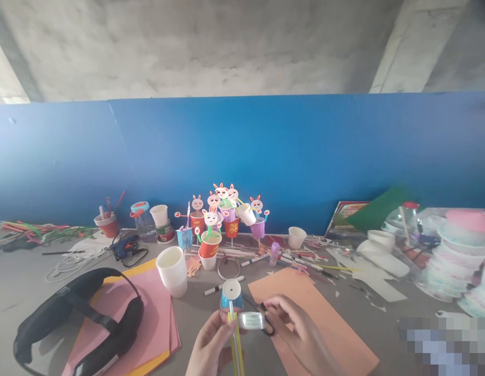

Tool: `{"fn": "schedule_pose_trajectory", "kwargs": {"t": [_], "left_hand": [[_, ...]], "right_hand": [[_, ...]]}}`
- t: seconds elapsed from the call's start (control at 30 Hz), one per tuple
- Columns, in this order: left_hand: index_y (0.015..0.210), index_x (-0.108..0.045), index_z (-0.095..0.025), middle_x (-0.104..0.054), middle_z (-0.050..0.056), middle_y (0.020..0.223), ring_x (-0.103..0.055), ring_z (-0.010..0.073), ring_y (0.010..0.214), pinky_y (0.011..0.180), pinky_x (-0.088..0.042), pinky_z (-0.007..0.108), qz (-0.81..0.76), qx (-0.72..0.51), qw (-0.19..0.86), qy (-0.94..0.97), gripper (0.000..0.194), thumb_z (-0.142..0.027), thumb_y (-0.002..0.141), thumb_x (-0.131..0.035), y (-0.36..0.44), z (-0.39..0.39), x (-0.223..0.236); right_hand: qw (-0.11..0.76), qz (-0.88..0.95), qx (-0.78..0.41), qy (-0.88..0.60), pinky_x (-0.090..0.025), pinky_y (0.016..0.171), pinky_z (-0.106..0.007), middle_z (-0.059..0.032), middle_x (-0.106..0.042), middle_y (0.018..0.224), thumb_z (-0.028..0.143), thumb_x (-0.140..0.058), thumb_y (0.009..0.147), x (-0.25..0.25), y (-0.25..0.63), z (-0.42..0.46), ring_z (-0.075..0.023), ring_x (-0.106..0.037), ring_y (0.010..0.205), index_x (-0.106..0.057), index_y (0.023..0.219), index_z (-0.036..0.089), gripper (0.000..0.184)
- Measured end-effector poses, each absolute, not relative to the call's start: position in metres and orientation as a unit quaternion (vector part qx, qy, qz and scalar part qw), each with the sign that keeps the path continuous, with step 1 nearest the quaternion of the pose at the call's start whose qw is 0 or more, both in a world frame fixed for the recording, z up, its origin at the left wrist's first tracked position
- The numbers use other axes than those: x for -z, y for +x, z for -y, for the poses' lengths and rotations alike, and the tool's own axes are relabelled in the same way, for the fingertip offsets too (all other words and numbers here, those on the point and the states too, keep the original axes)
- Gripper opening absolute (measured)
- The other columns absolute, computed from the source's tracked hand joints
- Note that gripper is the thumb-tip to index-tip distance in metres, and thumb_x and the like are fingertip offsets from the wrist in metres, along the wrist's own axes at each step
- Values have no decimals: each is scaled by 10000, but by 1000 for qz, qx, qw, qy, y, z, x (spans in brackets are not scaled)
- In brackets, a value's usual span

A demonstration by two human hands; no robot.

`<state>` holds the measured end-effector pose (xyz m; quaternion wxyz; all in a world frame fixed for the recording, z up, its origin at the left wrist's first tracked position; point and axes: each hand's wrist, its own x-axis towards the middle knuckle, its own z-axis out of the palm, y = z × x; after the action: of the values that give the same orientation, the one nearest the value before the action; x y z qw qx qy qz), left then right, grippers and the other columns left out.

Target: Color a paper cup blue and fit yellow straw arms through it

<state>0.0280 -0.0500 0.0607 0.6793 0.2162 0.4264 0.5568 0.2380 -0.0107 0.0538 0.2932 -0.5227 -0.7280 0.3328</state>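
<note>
My left hand [213,339] pinches a white straw [237,347] with a yellow strip [241,363] along it, held upright. Just beyond its tip stands an upturned blue paper cup [231,296] with a small dark hole in its base. Beside the straw is a clear, shiny block-like piece [252,320], perhaps a roll of tape. My right hand [295,329] is closed at a thin black loop [270,330] by that piece; what its fingers grip is partly hidden. An orange paper sheet [320,324] lies under my right hand.
Cup-and-rabbit figures [210,222] stand behind, before a blue partition [265,146]. A white cup [172,269], pink paper [148,324] and a black headset-like device [81,318] are left. Pens [224,285] and scraps lie mid-table. Stacked bowls [457,266] stand right.
</note>
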Motion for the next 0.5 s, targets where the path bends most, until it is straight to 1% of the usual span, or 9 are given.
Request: {"fn": "schedule_pose_trajectory", "kwargs": {"t": [0.03, 0.07, 0.1, 0.17, 0.23, 0.27, 0.37, 0.43, 0.5], "left_hand": [[671, -655, -179, -722, 60, 1010, -692, 198, 823, 646, -551, 259, -434, -560, 674, 209, 432, -473, 550, -947, 28, 50, -59], [656, -630, -181, -735, 59, 979, -717, 213, 805, 649, -559, 274, -439, -565, 669, 200, 452, -474, 535, -952, 29, 49, -58], [651, -609, -185, -744, 53, 913, -737, 230, 785, 651, -566, 288, -442, -570, 666, 192, 470, -472, 521, -957, 30, 49, -57], [664, -588, -198, -734, 25, 755, -761, 256, 761, 659, -574, 306, -444, -576, 663, 177, 490, -469, 503, -963, 33, 49, -56], [681, -580, -209, -705, -7, 644, -773, 268, 763, 675, -577, 311, -442, -583, 661, 168, 497, -466, 499, -965, 37, 49, -57], [685, -577, -214, -699, -17, 624, -777, 271, 767, 685, -579, 313, -439, -588, 659, 165, 500, -460, 495, -968, 38, 49, -58], [677, -569, -215, -729, -10, 676, -785, 283, 792, 726, -585, 326, -424, -598, 660, 168, 505, -436, 477, -977, 42, 51, -63], [672, -568, -211, -771, 18, 795, -787, 290, 826, 760, -586, 335, -412, -599, 665, 172, 498, -433, 485, -972, 43, 53, -65], [690, -578, -211, -792, 35, 897, -787, 289, 846, 790, -580, 344, -403, -594, 674, 175, 479, -438, 513, -961, 44, 55, -66]], "right_hand": [[251, 736, -287, -559, -531, 669, -269, -30, -703, 847, 499, -421, 1001, -50, 240, 9, -204, -686, 771, -630, 1015, 250, 326], [212, 742, -247, -586, -519, 663, -266, -25, -706, 830, 446, -429, 1002, -46, 242, 8, -204, -690, 761, -629, 968, 250, 282], [184, 747, -217, -601, -512, 676, -268, -26, -717, 857, 381, -456, 989, -43, 242, 7, -206, -697, 776, -632, 946, 252, 223], [163, 756, -192, -603, -503, 712, -278, -38, -732, 953, 262, -519, 934, -37, 240, 4, -225, -714, 854, -648, 967, 259, 133], [160, 761, -183, -602, -496, 732, -299, -66, -725, 1037, 196, -558, 882, -31, 235, 1, -257, -713, 918, -660, 1005, 255, 170], [159, 761, -177, -604, -493, 739, -314, -84, -719, 1052, 181, -566, 868, -28, 232, 0, -275, -709, 932, -663, 1007, 245, 181], [166, 753, -174, -613, -476, 754, -347, -116, -720, 1029, 163, -575, 835, -24, 228, -6, -309, -692, 938, -649, 939, 221, 141], [182, 743, -191, -615, -461, 741, -336, -95, -735, 978, 180, -580, 824, -24, 231, -9, -294, -689, 914, -621, 875, 233, 84], [204, 728, -225, -614, -442, 690, -311, -54, -738, 883, 232, -581, 833, -26, 236, -11, -262, -686, 835, -575, 796, 247, 41]]}}
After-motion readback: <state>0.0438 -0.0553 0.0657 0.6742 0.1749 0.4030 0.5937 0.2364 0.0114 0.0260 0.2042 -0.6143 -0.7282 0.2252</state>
